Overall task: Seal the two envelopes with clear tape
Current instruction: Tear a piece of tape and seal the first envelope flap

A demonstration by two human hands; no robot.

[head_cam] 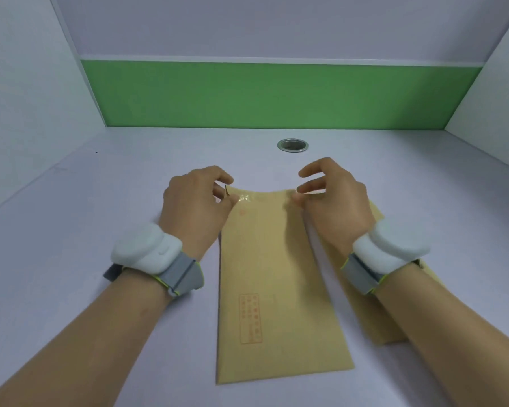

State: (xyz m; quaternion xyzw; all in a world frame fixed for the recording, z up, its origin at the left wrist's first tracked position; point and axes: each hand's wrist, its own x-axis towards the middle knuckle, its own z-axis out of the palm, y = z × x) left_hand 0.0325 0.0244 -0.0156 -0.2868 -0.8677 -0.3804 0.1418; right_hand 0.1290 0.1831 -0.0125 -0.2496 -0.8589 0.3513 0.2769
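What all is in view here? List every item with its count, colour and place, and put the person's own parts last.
envelope: one, tan with a red stamp, centre of the desk, far end under both hands.
second envelope: one, tan, to the right, partly under the first envelope and the right forearm.
clear tape: one glossy strip, along the far end of the centre envelope.
desk: one, pale lilac-white, under everything.
cable hole: one, metal-rimmed, at the back centre of the desk.
back panel: one, green, behind the desk.
side walls: two, white, left and right.
wristbands: two, white with grey straps, one per wrist.
hands: left hand and right hand, fingers on the envelope's far corners.
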